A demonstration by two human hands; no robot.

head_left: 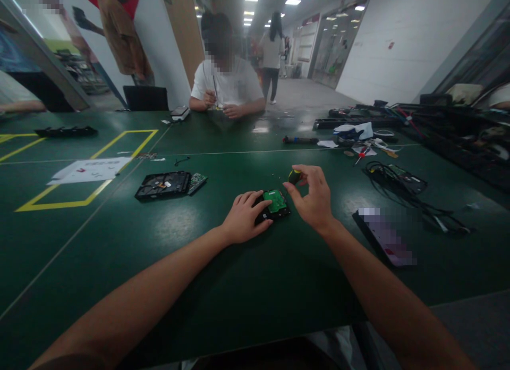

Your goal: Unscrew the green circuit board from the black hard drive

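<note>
A small black hard drive (274, 208) with a green circuit board facing up lies on the green table (199, 263) in front of me. My left hand (247, 217) rests on its left side, fingers curled over the edge and holding it down. My right hand (313, 197) hovers just right of the drive, fingers pinched round the yellow-and-black handle of a small screwdriver (294, 176). The tool points down toward the board's far right corner; its tip is hidden.
An opened black drive with a loose board (169, 185) lies to the left. Papers (93, 169) sit inside yellow floor-tape lines. A dark phone-like slab (384, 234) and cables with another board (402, 177) lie right. A person in white (227, 85) works across the table.
</note>
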